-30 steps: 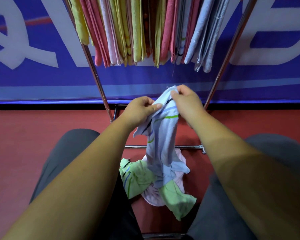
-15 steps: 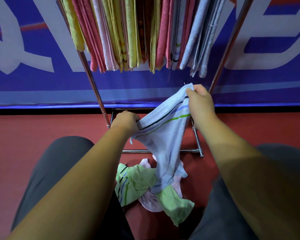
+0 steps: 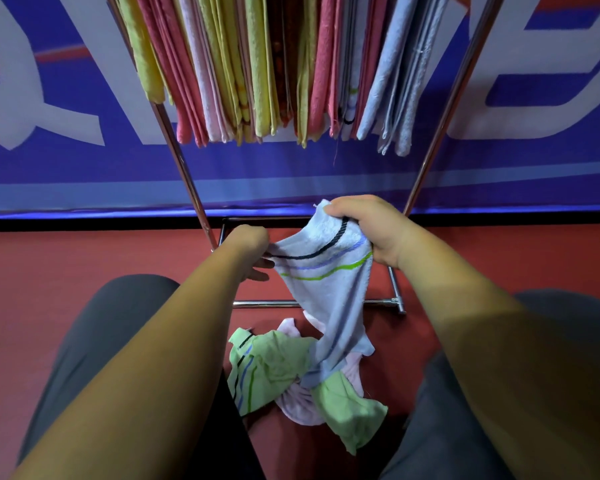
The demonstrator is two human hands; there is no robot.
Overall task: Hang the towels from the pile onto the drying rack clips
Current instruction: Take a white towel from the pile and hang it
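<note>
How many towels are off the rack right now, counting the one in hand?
3 visible: a light blue striped towel held by the left hand and right hand; a green towel and a pink towel piled on the floor. More may lie underneath.

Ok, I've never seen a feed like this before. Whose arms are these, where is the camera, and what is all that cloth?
There is no machine here: these are a person's two bare arms, filmed by one wide-angle camera worn on the head, looking forward and down. The dark shapes at the lower corners appear to be the person's legs. The left hand and right hand both have a grip on a light blue striped towel, stretching its top edge between them while its lower end trails down. Below, on the red floor, lies the pile: a green striped towel and a pale pink one. Above, the metal drying rack already carries a row of hanging towels. The clips themselves are out of view.
</note>
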